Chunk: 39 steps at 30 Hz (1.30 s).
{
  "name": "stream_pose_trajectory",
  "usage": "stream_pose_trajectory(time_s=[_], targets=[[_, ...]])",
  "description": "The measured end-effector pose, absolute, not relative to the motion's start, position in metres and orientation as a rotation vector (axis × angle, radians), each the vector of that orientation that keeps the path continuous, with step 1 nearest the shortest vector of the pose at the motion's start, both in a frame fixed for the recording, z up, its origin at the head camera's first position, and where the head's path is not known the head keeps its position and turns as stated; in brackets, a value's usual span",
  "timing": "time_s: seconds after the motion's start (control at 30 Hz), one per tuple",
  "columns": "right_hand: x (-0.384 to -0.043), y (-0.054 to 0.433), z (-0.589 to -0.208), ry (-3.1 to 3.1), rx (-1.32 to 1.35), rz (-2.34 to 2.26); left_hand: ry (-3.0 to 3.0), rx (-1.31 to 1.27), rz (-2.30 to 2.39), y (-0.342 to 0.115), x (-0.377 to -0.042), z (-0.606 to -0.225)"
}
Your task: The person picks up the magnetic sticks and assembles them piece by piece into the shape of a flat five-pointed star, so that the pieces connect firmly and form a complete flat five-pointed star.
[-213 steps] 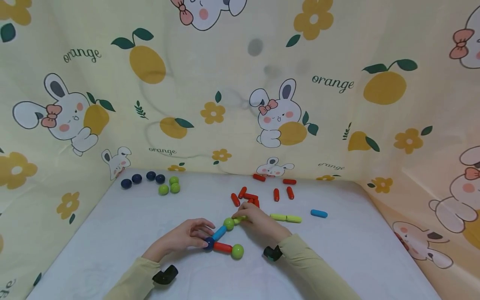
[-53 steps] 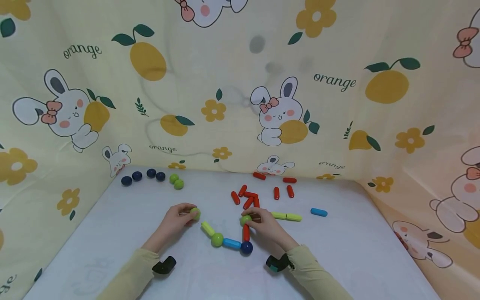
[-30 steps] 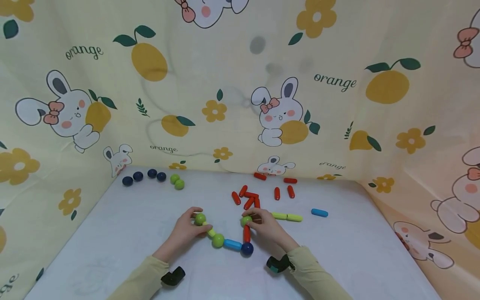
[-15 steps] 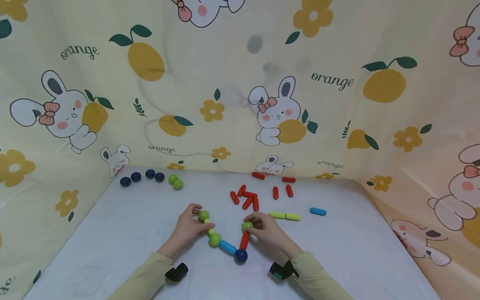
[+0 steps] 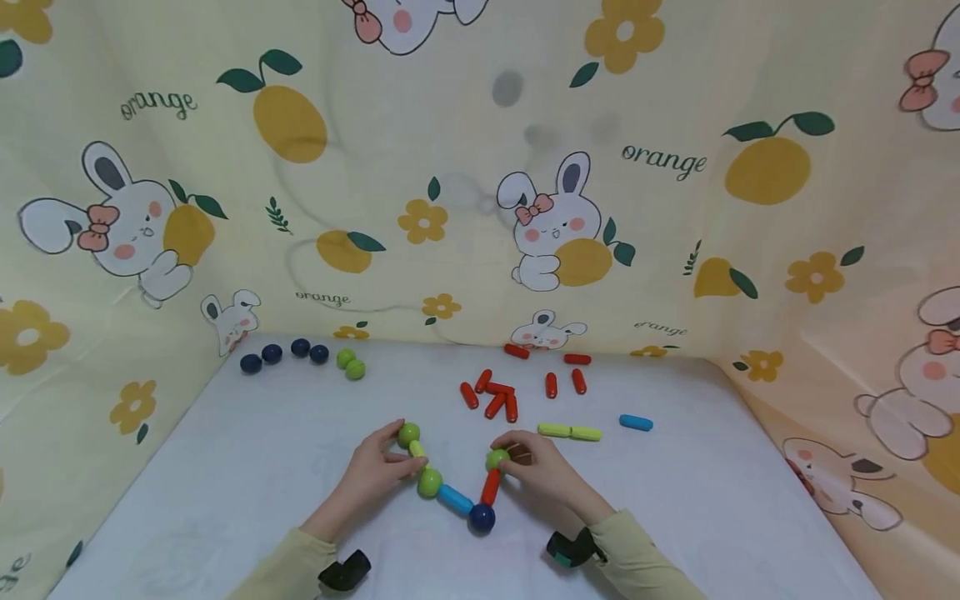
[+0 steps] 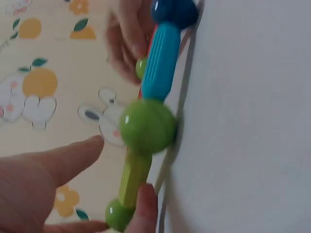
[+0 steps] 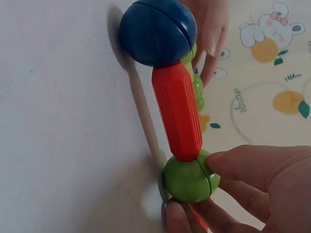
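Observation:
A chain of magnetic-type balls and sticks lies bent on the white table in front of me. From left it has a green ball (image 5: 408, 434), a yellow-green stick (image 5: 417, 451), a second green ball (image 5: 430, 482), a blue stick (image 5: 454, 499), a dark blue ball (image 5: 482, 518), a red stick (image 5: 491, 487) and a third green ball (image 5: 497, 460). My left hand (image 5: 378, 467) has its fingers about the left end ball and stick; in the left wrist view one digit (image 6: 92, 145) stands clear of them. My right hand (image 5: 547, 471) pinches the right end ball (image 7: 187, 178).
Several dark blue balls (image 5: 272, 354) and two green balls (image 5: 356, 369) lie at the back left. Loose red sticks (image 5: 495, 406) are scattered at the back centre. Right of them lie two yellow-green sticks (image 5: 553, 430) end to end and a blue stick (image 5: 636, 422). A printed cloth wall surrounds the table.
My left hand brought a green ball from the back group to the chain's yellow-green end. My right hand stayed on the other end ball. The chain's ends now both point away from me.

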State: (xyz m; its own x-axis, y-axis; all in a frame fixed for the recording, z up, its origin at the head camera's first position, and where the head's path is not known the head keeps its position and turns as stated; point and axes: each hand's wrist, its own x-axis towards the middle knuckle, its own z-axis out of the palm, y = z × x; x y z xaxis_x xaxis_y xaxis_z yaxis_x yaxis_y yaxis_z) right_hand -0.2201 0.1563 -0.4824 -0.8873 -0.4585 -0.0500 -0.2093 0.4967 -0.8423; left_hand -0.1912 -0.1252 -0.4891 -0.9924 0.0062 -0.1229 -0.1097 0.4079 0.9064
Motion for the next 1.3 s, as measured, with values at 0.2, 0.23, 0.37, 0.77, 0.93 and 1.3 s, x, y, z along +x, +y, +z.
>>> stream_pose_trajectory(time_s=[0.2, 0.23, 0.37, 0.77, 0.93, 1.3], targets=[[-0.22, 0.161, -0.483, 2.484, -0.547, -1.333, 2.669, -0.059, 1.523, -0.107, -0.177, -0.488], [-0.22, 0.161, -0.484, 2.484, -0.546, -1.33, 2.681, -0.067, 1.507, -0.104, -0.176, -0.489], [-0.219, 0.163, -0.485, 2.476, -0.543, -1.322, 2.721, -0.099, 1.457, -0.095, -0.176, -0.493], [-0.212, 0.169, -0.486, 2.438, -0.554, -1.321, 2.684, 0.18, 1.462, -0.103, -0.186, -0.492], [-0.209, 0.169, -0.486, 2.436, -0.544, -1.326, 2.563, 0.274, 1.436, -0.114, -0.196, -0.491], [-0.2, 0.167, -0.484, 2.447, -0.544, -1.331, 2.474, 0.371, 1.413, -0.134, -0.22, -0.487]])
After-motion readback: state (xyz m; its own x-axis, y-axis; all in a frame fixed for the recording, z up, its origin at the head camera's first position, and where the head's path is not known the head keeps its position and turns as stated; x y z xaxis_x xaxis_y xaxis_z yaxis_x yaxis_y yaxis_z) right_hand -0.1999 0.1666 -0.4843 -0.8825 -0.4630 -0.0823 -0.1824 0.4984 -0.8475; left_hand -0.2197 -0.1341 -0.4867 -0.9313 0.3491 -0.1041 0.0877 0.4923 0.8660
